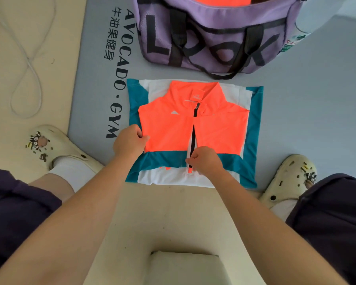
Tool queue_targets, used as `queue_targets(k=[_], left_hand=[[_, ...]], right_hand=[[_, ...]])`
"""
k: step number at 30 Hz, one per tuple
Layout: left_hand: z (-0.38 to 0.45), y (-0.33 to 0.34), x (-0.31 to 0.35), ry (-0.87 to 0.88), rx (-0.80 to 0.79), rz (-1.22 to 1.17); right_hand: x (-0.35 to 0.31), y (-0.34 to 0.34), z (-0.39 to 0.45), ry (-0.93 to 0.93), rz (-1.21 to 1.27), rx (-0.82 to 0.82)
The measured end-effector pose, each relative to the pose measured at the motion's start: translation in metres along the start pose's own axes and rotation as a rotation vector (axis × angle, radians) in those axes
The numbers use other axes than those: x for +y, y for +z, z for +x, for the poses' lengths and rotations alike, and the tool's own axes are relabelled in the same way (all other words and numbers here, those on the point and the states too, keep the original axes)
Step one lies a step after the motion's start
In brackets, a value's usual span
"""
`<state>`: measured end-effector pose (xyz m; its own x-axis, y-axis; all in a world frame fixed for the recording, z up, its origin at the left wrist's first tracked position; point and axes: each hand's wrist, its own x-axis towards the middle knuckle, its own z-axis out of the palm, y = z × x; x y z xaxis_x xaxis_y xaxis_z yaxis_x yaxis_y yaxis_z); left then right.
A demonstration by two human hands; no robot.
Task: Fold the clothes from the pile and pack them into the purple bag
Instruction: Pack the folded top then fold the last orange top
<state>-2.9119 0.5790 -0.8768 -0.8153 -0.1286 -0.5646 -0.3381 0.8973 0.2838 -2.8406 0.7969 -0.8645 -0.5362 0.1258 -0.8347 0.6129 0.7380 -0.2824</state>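
An orange, teal and white zip jacket [173, 128] lies folded into a square on the grey mat, collar pointing away from me. My left hand [130, 140] grips the jacket's left edge with curled fingers. My right hand [203, 161] pinches the fabric beside the black zipper near the front hem. The purple bag [214, 38] with black letters and straps stands open just beyond the jacket, and something orange [220, 0] shows inside it.
A grey gym mat [306, 110] with black print covers the floor under the jacket and bag. A white cable [27, 58] loops on the beige floor at left. My feet in cream clogs [56, 147] [290, 177] flank the jacket. A pale block [185, 266] sits near me.
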Motion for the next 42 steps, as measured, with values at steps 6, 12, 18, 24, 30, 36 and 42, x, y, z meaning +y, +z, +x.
queue_targets(k=[6,12,18,24,30,36,42], left_hand=[[-0.022,0.021,0.034,0.637,0.176,0.347],[-0.037,0.049,0.054,0.650,-0.012,0.510],[-0.073,0.082,0.101,0.875,-0.067,0.416],[-0.087,0.106,0.106,0.721,-0.137,0.446],[-0.102,0.101,0.151,0.512,-0.265,-0.038],[-0.119,0.115,0.194,-0.142,-0.621,-0.832],[-0.091,0.121,0.190,-0.100,-0.540,-0.615]], right_hand=[[0.039,-0.032,0.001,-0.147,0.046,0.511],[0.105,-0.061,-0.005,0.125,0.108,0.675],[0.141,-0.061,-0.010,0.256,0.400,0.380],[0.170,-0.064,-0.015,0.222,0.203,0.025],[0.174,-0.089,-0.027,0.076,0.302,-0.105],[0.149,-0.084,-0.022,-0.030,0.655,-0.181],[0.142,-0.088,-0.009,-0.014,0.591,-0.291]])
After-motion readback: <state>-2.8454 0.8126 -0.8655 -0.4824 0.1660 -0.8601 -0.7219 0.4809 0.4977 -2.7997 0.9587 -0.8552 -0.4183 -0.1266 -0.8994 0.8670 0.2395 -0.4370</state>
